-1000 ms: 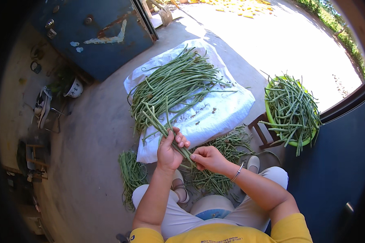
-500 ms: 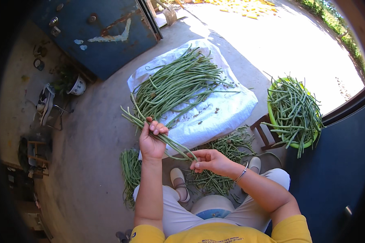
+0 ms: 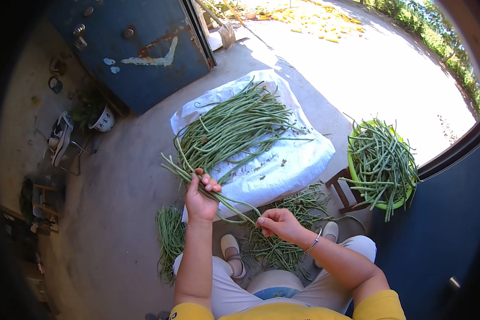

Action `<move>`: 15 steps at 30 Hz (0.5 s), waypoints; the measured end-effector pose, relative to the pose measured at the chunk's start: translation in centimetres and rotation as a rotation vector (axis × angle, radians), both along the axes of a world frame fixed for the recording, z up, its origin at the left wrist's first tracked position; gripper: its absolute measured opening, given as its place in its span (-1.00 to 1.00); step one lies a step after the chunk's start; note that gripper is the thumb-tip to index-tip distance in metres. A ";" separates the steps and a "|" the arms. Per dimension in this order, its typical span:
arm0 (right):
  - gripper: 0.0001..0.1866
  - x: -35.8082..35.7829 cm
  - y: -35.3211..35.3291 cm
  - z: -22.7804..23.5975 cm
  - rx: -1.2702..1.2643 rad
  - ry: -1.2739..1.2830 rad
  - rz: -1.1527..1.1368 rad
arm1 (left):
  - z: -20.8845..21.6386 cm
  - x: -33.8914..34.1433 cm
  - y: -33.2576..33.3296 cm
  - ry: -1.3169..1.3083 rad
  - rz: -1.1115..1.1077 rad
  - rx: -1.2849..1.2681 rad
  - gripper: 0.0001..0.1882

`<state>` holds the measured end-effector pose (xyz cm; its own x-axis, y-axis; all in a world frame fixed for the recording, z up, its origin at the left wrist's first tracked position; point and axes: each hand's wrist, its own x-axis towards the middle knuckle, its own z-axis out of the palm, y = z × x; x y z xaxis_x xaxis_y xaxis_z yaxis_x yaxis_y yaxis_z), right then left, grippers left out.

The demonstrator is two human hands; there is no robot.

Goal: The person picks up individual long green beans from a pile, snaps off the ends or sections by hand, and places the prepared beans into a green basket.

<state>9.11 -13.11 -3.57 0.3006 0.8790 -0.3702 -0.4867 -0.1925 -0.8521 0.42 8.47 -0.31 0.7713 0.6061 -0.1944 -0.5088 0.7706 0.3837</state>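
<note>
My left hand [image 3: 201,200] is closed round a small bunch of long green beans [image 3: 178,169], which slants down to the right. Thumb and fingers of my right hand [image 3: 280,224] are pinched together at the lower tip of a bean from that bunch. Beyond my hands, a large heap of long beans [image 3: 240,125] lies on a white woven sack [image 3: 296,176]. Below my right hand, a loose pile of beans [image 3: 280,248] spreads on the floor between my feet. A separate bundle of beans [image 3: 169,232] lies beside my left forearm.
On the right, a lime-green basin [image 3: 352,162] heaped with beans [image 3: 383,154] rests on a brown wooden stool [image 3: 348,193]. Blue metal doors stand at the far left [image 3: 138,48] and the right [image 3: 432,229]. A potted plant [image 3: 103,119] is by the left wall.
My right hand's fingers have drawn closer together into a pinch at the bean's tip. My left hand keeps its hold on the bunch. The whole view has shifted slightly.
</note>
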 end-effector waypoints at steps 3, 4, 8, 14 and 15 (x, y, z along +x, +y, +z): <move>-0.75 1.1 0.4 0.0 0.007 -0.103 -0.238 | -0.3 -0.1 0.2 0.096 -0.003 0.052 -0.80; -0.79 1.4 0.6 -0.1 0.054 -0.151 -0.354 | -0.3 0.0 0.1 0.150 0.018 0.074 -0.80; -0.84 4.3 1.7 -0.4 0.036 -0.505 -0.570 | 0.0 -0.1 0.1 0.307 0.067 0.110 -0.78; -0.79 13.1 7.8 -3.0 -0.140 -1.066 -0.485 | 0.6 0.8 -0.7 0.349 0.014 0.122 -0.77; -0.79 13.8 9.1 -3.0 -0.171 -1.197 -0.457 | 0.6 0.8 -0.7 0.348 -0.011 0.145 -0.77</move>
